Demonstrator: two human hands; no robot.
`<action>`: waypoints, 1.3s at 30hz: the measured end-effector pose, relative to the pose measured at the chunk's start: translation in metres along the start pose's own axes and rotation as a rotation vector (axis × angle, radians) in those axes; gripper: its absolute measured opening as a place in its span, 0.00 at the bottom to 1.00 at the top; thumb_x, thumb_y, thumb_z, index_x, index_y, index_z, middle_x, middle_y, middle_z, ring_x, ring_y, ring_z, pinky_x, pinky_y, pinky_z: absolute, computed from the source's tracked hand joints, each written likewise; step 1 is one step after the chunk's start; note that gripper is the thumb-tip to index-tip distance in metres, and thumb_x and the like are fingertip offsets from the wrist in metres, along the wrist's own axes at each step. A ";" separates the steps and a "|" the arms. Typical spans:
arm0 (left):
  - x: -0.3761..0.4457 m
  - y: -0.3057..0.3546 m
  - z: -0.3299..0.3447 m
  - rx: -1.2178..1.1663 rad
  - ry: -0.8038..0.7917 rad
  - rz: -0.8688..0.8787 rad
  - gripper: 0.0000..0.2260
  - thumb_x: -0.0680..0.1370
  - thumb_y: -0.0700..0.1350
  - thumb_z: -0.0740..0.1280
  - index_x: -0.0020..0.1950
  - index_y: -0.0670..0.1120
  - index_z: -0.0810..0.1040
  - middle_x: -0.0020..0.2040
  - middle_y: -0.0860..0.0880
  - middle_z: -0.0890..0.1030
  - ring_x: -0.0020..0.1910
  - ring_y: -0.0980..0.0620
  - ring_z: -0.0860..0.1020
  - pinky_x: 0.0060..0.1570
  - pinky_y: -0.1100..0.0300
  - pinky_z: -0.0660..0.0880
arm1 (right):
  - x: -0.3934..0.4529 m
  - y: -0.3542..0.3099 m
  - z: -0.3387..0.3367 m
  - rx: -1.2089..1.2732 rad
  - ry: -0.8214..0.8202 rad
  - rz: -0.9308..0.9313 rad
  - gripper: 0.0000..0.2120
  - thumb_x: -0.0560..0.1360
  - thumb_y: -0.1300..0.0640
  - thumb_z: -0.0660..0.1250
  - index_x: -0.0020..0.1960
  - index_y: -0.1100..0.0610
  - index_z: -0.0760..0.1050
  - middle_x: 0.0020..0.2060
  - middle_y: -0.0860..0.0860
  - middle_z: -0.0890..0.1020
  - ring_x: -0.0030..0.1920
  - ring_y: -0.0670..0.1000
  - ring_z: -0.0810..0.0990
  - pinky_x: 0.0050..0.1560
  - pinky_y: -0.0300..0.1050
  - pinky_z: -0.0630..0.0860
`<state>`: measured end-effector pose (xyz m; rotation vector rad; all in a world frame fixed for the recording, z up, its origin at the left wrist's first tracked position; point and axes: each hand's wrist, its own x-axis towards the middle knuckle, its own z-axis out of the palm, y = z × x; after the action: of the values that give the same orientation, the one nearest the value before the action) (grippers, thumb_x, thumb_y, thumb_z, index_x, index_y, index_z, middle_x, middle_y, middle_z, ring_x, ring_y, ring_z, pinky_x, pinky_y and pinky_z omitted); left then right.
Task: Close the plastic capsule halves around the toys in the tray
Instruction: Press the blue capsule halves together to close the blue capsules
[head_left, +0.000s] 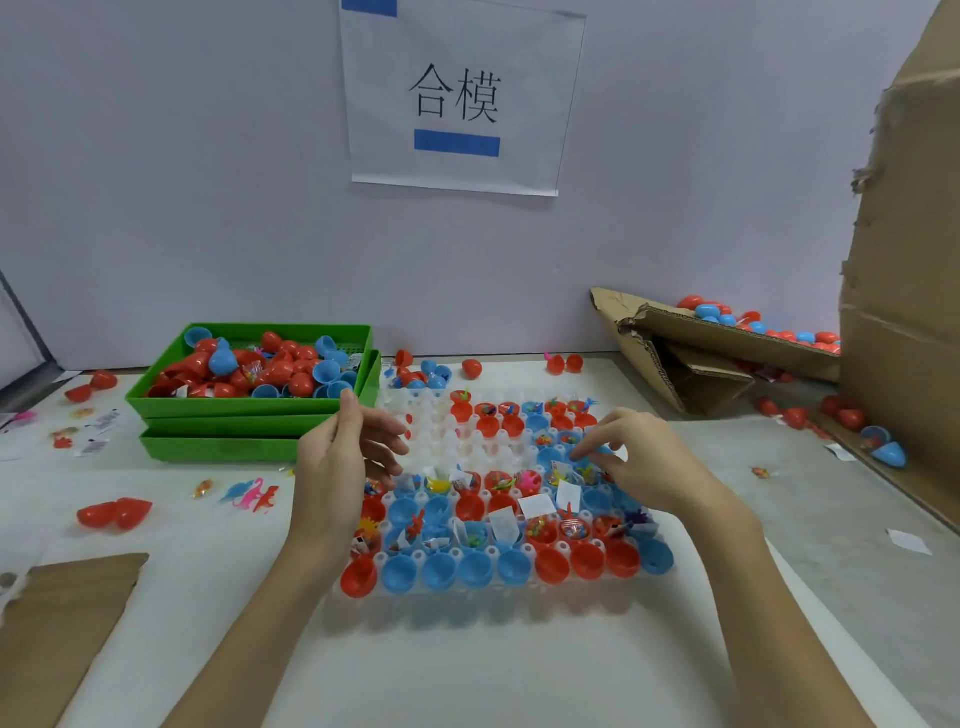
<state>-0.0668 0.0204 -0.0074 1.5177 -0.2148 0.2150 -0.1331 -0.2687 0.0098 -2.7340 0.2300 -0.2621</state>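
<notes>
Translucent white tray (470, 447) at centre frame, a grid of round cups. Upper-left cups bare; upper-right and lower rows filled with red and blue capsule halves (475, 569), open side up. Many halves hold small coloured toys (530, 480) and white paper slips (536, 505). Bottom row: one red half, four blue, three red, one blue, none showing a toy.

Left hand (343, 457) over the tray's left edge, palm turned inward, fingers loosely extended, holding nothing visible. Right hand (639, 462) over the tray's right-centre, fingers curled down, tips at a blue half (597, 460) in the middle rows; whether it actually pinches that half cannot be told.

Stacked green bins (249, 410) at centre left, the top one heaped with red and blue halves. Torn cardboard box (727, 343) at right with more capsules. Paper sign (457, 98) on the wall, top centre. Loose red halves (114, 514) and toy dinosaurs (252, 493) on the table at left.
</notes>
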 end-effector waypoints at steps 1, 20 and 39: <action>0.000 0.000 0.000 0.006 -0.002 0.000 0.26 0.88 0.54 0.54 0.43 0.41 0.83 0.36 0.45 0.84 0.33 0.51 0.81 0.35 0.55 0.78 | 0.000 -0.001 0.000 -0.016 -0.009 -0.009 0.10 0.80 0.60 0.69 0.53 0.46 0.86 0.54 0.44 0.75 0.52 0.45 0.72 0.39 0.28 0.63; 0.000 0.002 0.000 -0.012 -0.036 -0.019 0.26 0.88 0.54 0.53 0.44 0.40 0.83 0.36 0.46 0.84 0.32 0.52 0.81 0.34 0.58 0.79 | 0.004 -0.007 0.016 -0.045 0.009 -0.084 0.09 0.82 0.50 0.66 0.58 0.47 0.84 0.46 0.38 0.72 0.55 0.46 0.65 0.52 0.44 0.62; -0.012 0.006 0.009 0.108 -0.315 0.044 0.11 0.77 0.46 0.76 0.59 0.50 0.84 0.52 0.55 0.87 0.51 0.54 0.86 0.50 0.60 0.83 | -0.019 -0.069 0.010 0.474 0.203 -0.450 0.03 0.76 0.56 0.73 0.49 0.49 0.84 0.49 0.38 0.81 0.52 0.44 0.80 0.48 0.36 0.79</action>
<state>-0.0801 0.0111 -0.0046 1.6519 -0.4943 0.0210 -0.1412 -0.1982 0.0248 -2.2525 -0.3590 -0.6290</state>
